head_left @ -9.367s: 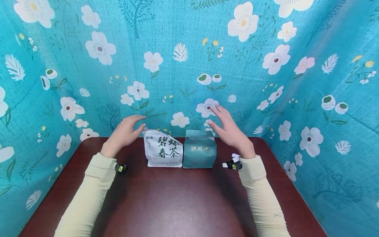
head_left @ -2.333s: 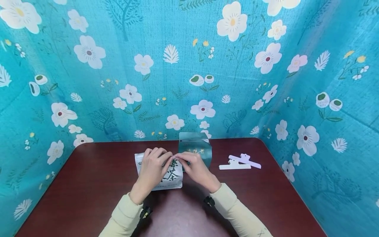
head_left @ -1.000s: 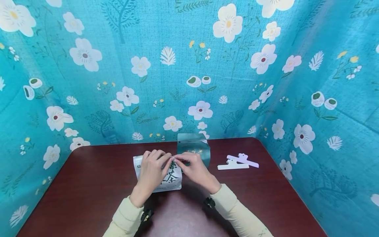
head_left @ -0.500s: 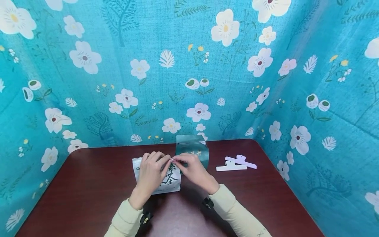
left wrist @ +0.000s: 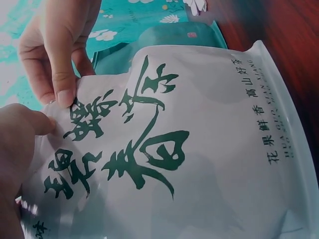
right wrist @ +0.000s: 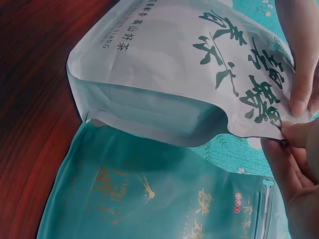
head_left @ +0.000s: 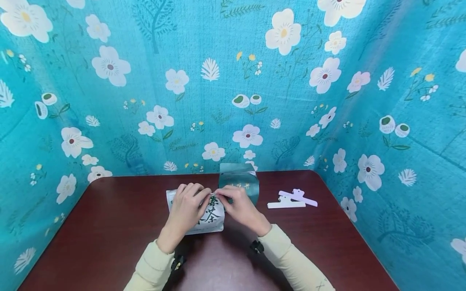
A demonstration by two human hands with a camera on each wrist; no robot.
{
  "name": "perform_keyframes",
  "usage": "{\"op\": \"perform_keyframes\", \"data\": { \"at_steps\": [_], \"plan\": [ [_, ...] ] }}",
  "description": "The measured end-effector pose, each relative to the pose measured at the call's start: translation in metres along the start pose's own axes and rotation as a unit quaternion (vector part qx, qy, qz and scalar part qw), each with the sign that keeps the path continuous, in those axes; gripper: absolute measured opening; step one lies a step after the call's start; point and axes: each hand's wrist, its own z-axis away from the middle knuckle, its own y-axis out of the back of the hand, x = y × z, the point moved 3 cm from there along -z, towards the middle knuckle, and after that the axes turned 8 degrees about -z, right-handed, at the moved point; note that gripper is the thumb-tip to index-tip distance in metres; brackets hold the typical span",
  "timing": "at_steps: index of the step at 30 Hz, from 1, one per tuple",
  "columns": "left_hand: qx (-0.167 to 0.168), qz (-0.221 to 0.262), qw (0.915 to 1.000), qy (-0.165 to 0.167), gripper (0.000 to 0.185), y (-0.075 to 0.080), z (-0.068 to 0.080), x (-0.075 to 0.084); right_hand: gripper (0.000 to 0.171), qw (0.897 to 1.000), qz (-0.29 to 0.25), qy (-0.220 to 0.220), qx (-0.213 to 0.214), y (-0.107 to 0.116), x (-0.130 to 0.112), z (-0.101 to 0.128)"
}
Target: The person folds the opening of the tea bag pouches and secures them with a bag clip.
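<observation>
A white tea bag point(head_left: 211, 220) with large green characters is tilted on the table, in front of a green tea bag point(head_left: 248, 186). My left hand point(head_left: 187, 205) lies over its upper part and pinches the top edge between thumb and fingers. Close beside it, my right hand point(head_left: 238, 205) pinches the top right corner. Thumbs and fingertips of both hands meet at that edge in the left wrist view, where the white bag's printed front point(left wrist: 214, 129) fills much of the frame. The right wrist view shows its folded bottom point(right wrist: 149, 109) next to the green bag point(right wrist: 149, 194).
To the right lie a white sealing clip point(head_left: 287, 205) and a lilac sealing clip point(head_left: 300, 197), overlapping. The dark red table point(head_left: 109, 226) ends at a blue floral cloth point(head_left: 218, 93) behind and at the sides.
Since the oldest frame, the white bag has come forward from beside the green one and both hands have gone onto its top. Over the last second, the hands stay nearly still at the edge.
</observation>
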Motion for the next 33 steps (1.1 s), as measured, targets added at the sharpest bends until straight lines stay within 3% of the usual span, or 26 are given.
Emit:
{"op": "perform_keyframes", "data": {
  "at_steps": [10, 20, 33],
  "plan": [
    [-0.007, -0.033, 0.9993, 0.017, 0.017, 0.01, 0.008, -0.014, 0.013, 1.0, -0.022, 0.012, -0.016, 0.0, 0.005, -0.003],
    [0.003, -0.044, 0.999, 0.011, 0.016, 0.017, 0.012, -0.022, 0.015, 0.997, -0.066, 0.009, -0.031, 0.002, 0.01, 0.0],
    [0.005, -0.041, 0.9989, 0.022, 0.02, 0.023, 0.017, -0.025, 0.02, 0.997, -0.041, 0.051, -0.028, 0.001, 0.003, 0.004]
  ]
}}
